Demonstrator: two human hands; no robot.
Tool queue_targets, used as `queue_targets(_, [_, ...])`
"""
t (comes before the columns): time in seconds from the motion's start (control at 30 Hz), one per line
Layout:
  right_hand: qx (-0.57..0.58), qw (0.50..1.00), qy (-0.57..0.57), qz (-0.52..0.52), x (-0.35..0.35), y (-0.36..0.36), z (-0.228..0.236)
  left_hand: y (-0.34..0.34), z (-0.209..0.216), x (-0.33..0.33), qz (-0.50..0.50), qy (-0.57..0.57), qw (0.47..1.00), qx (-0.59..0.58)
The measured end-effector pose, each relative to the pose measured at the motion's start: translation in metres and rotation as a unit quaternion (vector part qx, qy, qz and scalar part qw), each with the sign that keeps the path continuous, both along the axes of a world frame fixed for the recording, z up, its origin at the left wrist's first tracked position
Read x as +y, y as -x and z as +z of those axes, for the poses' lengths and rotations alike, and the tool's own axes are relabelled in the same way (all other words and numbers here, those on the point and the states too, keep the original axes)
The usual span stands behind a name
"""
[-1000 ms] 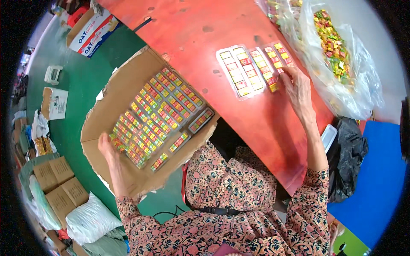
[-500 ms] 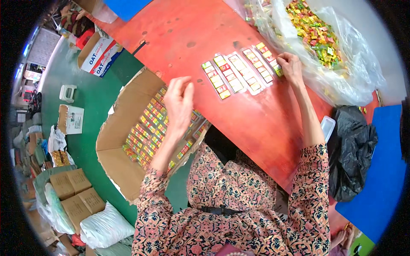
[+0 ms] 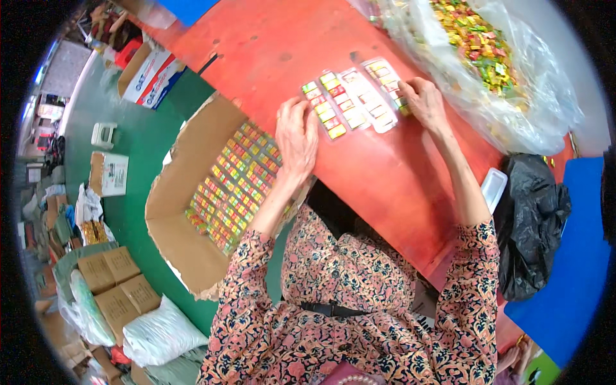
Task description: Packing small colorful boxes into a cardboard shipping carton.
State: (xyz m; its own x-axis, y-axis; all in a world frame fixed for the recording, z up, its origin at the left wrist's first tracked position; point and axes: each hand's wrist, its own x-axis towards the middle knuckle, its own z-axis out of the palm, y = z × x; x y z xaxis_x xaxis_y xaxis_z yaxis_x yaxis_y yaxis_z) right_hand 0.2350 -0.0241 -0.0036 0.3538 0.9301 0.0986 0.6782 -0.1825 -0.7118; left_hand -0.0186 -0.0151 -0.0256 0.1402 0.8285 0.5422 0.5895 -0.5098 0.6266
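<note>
A row of narrow clear plastic trays (image 3: pixel 369 99) filled with small red, yellow and green wrapped pieces lies on the red table between my hands. My left hand (image 3: pixel 297 138) is beside the leftmost tray (image 3: pixel 324 110), its fingers stretched out near the tray's left edge. At the row's right end, my right hand (image 3: pixel 423 104) has its bent fingers on the edge of the rightmost tray (image 3: pixel 386 76), partly covering it. Glare washes out the middle trays. Below left, an open cardboard box (image 3: pixel 173 215) holds many similar filled trays in rows.
A clear plastic bag (image 3: pixel 542 83) of loose wrapped pieces lies at the far right of the red table (image 3: pixel 378 186). Near it are a black plastic bag (image 3: pixel 532 224) and a white tray (image 3: pixel 493 190). Cartons (image 3: pixel 119 282) and a white sack (image 3: pixel 163 333) stand on the green floor, left.
My left hand has moved right, from above the box to the row's left end. My right hand has shifted slightly left, and the trays now sit closer together.
</note>
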Motion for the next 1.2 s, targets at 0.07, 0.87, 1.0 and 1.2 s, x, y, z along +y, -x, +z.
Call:
queue_targets(0.07, [-0.053,0.997,0.054,0.008,-0.004,0.007,0.009,0.000,0.001,0.000,0.001,-0.004,1.000,-0.015])
queue_targets(0.87, [0.287,0.950,0.117,0.040,-0.008,0.027,0.023,-0.005,0.002,0.000,0.002,0.009,1.000,-0.029])
queue_targets(1.0, [0.158,0.982,0.091,0.046,-0.011,0.033,0.016,-0.007,0.003,0.000,-0.003,0.003,1.000,-0.031])
queue_targets(1.2, [-0.036,0.996,0.064,0.054,-0.016,0.039,0.014,-0.005,0.004,-0.001,-0.002,0.012,0.999,-0.030])
